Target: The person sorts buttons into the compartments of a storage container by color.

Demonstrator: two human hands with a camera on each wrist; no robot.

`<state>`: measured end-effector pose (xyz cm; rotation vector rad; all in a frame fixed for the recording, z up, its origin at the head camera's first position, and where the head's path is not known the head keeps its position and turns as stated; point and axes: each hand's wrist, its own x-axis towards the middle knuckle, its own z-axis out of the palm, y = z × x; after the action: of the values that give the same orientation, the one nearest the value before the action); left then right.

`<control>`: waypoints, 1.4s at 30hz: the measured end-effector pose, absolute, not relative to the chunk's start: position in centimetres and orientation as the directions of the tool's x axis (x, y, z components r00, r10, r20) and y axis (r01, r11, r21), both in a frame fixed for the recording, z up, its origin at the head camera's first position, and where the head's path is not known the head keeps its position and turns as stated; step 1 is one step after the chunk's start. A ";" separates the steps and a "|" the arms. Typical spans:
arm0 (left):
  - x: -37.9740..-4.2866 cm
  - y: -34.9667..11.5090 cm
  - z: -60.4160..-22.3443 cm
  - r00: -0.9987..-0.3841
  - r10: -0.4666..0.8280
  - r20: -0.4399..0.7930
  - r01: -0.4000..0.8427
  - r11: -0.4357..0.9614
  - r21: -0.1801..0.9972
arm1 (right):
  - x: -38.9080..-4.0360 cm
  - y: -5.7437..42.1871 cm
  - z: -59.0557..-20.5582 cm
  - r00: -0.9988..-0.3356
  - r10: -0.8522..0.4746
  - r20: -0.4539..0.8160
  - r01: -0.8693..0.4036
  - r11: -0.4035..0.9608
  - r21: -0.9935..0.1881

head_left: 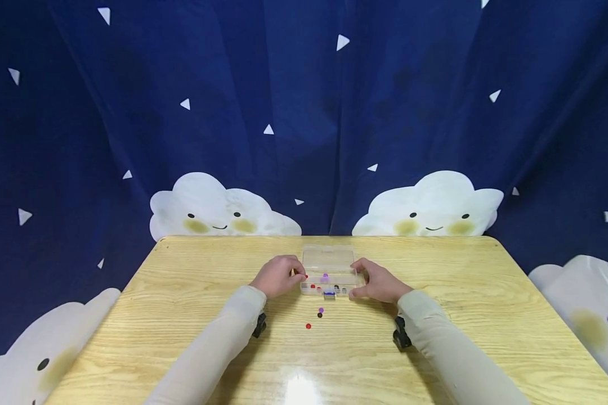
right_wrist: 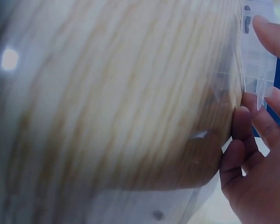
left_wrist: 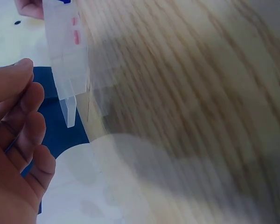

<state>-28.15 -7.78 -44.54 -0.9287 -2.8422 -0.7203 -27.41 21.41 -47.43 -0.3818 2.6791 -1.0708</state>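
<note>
A clear plastic box [head_left: 342,279] sits on the table with its lid [head_left: 328,257] raised at the back and a blue-marked latch [head_left: 329,295] in front. Small red, purple and dark beads lie inside, among them a purple bead [head_left: 325,275]. My left hand [head_left: 280,275] is at the box's left end, thumb and forefinger pinching a small red bead [head_left: 306,276] by the rim. In the left wrist view the bead is hidden. My right hand [head_left: 380,283] grips the right end of the box, thumb at the front and fingers [right_wrist: 266,126] round the far side.
On the wooden table [head_left: 208,326], in front of the box, lie a loose purple bead [head_left: 321,310], a dark bead [head_left: 320,315] and a red bead [head_left: 308,326]. A dark blue curtain [head_left: 304,169] with white clouds hangs behind the table's far edge.
</note>
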 end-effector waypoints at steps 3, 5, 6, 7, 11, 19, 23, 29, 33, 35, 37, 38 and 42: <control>-28.2 -7.7 -44.5 -0.817 0.541 0.202 0.571 0.709 0.414 | -27.4 21.5 -47.4 -0.940 -0.320 -0.115 -0.153 0.699 -0.698; -28.2 -7.6 -44.6 -0.812 0.547 0.203 0.579 0.708 0.405 | -27.4 21.6 -47.4 -0.940 -0.321 -0.116 -0.150 0.696 -0.703; -28.2 -7.5 -44.6 -0.811 0.550 0.201 0.580 0.712 0.396 | -27.3 21.6 -47.4 -0.940 -0.321 -0.118 -0.148 0.694 -0.705; -28.2 -7.4 -44.7 -0.811 0.551 0.200 0.581 0.715 0.388 | -27.3 21.6 -47.5 -0.939 -0.324 -0.120 -0.147 0.691 -0.708; -28.1 -7.2 -44.8 -0.802 0.562 0.202 0.596 0.733 0.327 | -27.3 21.6 -47.5 -0.935 -0.334 -0.118 -0.157 0.689 -0.708; -28.0 -6.7 -44.7 -0.807 0.556 0.198 0.590 0.750 0.300 | -27.3 21.7 -47.4 -0.931 -0.349 -0.109 -0.182 0.701 -0.690; -28.0 -6.5 -44.8 -0.809 0.556 0.190 0.587 0.750 0.303 | -27.3 21.7 -47.1 -0.931 -0.349 -0.107 -0.185 0.704 -0.686; -28.2 -6.2 -45.1 -0.810 0.559 0.179 0.586 0.749 0.309 | -27.4 21.7 -47.2 -0.933 -0.340 -0.115 -0.174 0.709 -0.683; -28.1 -6.0 -45.1 -0.810 0.561 0.172 0.585 0.750 0.310 | -27.5 21.6 -47.2 -0.933 -0.340 -0.120 -0.171 0.710 -0.683; -28.1 -5.9 -45.1 -0.809 0.562 0.172 0.586 0.750 0.306 | -27.5 21.6 -47.2 -0.933 -0.342 -0.117 -0.174 0.709 -0.684; -28.1 -5.9 -45.2 -0.808 0.564 0.171 0.588 0.751 0.300 | -27.5 21.6 -47.2 -0.933 -0.343 -0.113 -0.177 0.707 -0.684; -28.1 -5.9 -45.2 -0.807 0.566 0.169 0.589 0.752 0.297 | -27.5 21.5 -47.2 -0.933 -0.342 -0.112 -0.178 0.708 -0.683; -27.9 -6.2 -45.0 -0.802 0.573 0.166 0.595 0.748 0.293 | -27.5 21.3 -47.2 -0.934 -0.341 -0.106 -0.185 0.716 -0.673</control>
<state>-27.91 -6.23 -45.00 -0.9623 -2.8754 -0.5163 -27.46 21.31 -47.17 -0.4197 2.6998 -1.0225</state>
